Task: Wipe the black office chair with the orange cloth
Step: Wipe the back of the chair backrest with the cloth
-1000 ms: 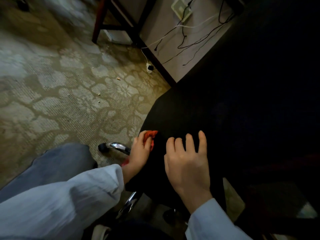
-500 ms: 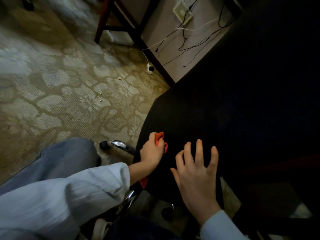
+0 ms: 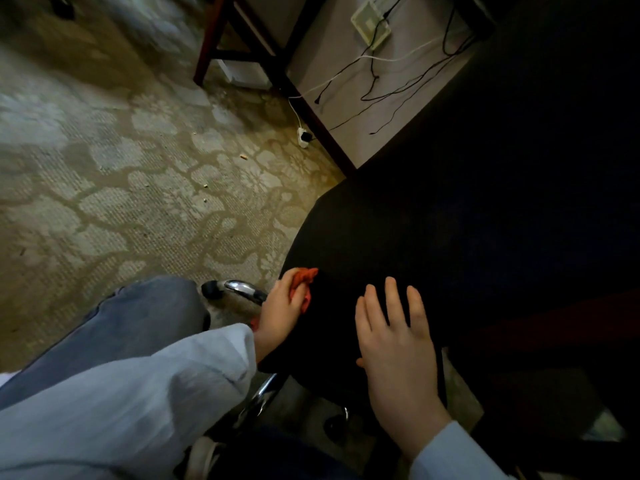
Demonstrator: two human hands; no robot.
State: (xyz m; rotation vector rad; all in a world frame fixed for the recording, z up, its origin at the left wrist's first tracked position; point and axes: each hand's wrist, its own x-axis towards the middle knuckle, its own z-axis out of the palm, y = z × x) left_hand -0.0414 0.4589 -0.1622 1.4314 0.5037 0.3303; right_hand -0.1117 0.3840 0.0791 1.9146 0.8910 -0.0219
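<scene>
Hands both lie on the black office chair (image 3: 398, 237), at the front-left part of its seat. L hand (image 3: 280, 313) grips the orange cloth (image 3: 304, 282): fingers are curled round the crumpled cloth and hold it against the seat's left edge, w/ a small red bit showing also by the wrist. R hand (image 3: 398, 344) rests flat on the seat just beside, fingers straight and a little spread, holding nothing. Left of the L hand, a chrome base leg (image 3: 242, 289) w/ a black caster (image 3: 211, 289) stands on the patterned carpet (image 3: 121, 174). Knee in blue jeans (image 3: 138, 320) is near it. Beyond the chair, black and white cables (image 3: 398, 81) hang on the wall.
</scene>
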